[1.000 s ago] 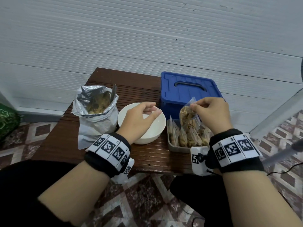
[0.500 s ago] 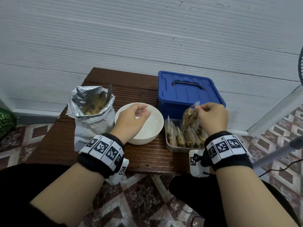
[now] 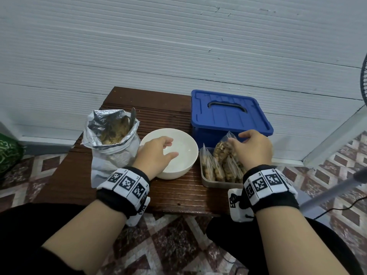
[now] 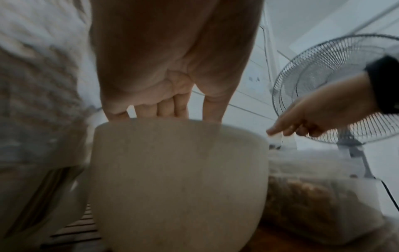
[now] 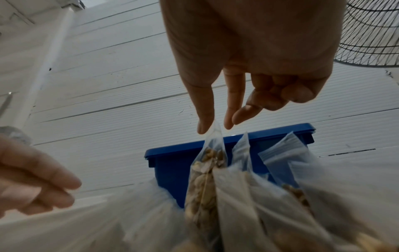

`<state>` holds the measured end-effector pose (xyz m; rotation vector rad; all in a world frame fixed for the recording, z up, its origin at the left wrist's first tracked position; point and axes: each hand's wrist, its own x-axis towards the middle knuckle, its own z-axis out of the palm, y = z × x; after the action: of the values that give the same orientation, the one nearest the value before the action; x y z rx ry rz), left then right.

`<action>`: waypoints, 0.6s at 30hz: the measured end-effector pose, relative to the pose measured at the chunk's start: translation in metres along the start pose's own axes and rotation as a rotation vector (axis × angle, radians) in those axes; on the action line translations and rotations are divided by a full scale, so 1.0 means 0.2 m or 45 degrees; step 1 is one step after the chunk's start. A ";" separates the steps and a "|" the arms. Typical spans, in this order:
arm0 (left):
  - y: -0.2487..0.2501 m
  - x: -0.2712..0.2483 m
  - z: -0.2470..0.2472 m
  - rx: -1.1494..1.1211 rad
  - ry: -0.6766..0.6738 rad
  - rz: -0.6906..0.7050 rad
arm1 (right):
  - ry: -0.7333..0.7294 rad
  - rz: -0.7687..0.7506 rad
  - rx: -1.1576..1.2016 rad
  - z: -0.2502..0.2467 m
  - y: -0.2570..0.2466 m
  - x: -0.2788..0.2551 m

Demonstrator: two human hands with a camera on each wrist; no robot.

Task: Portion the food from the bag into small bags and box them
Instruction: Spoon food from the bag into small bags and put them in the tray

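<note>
Both forearms reach forward, each wrist wrapped in a black band with white marker squares. The left hand (image 3: 156, 153) lies palm down with its fingers loosely extended and slightly spread, the thumb pointing toward the right side; in the left wrist view its fingers (image 4: 166, 109) hang straight and relaxed, gripping nothing. The right hand (image 3: 253, 148) is arched, knuckles up, fingers pointing down. In the right wrist view its thumb and forefinger tips nearly meet in a pinch while the other fingers (image 5: 270, 100) curl inward.
</note>
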<state>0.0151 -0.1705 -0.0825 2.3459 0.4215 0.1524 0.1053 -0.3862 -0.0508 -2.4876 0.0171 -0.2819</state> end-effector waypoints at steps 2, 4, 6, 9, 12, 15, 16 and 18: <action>0.01 0.01 0.00 0.213 -0.070 -0.007 | 0.009 0.005 0.048 -0.01 0.00 0.00; 0.01 0.02 0.01 0.411 -0.152 -0.017 | -0.015 -0.003 0.077 -0.01 0.00 0.01; 0.02 0.04 0.02 0.566 -0.235 -0.035 | -0.036 -0.015 0.083 -0.01 -0.01 0.01; 0.04 0.07 0.03 0.704 -0.377 -0.100 | -0.044 -0.015 0.112 -0.01 -0.01 -0.01; 0.06 0.09 0.04 0.779 -0.479 -0.134 | -0.057 -0.020 0.147 -0.01 -0.03 -0.02; 0.05 0.12 0.06 0.778 -0.499 -0.141 | -0.083 -0.030 0.189 -0.01 -0.04 -0.03; 0.05 0.12 0.07 0.771 -0.495 -0.144 | -0.090 -0.030 0.197 -0.01 -0.04 -0.03; 0.04 0.13 0.08 0.760 -0.486 -0.153 | -0.094 -0.026 0.210 -0.01 -0.04 -0.03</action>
<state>0.0450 -0.1774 -0.0891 2.8301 0.4580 -0.5416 0.0992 -0.3803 -0.0465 -2.3336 -0.0596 -0.1918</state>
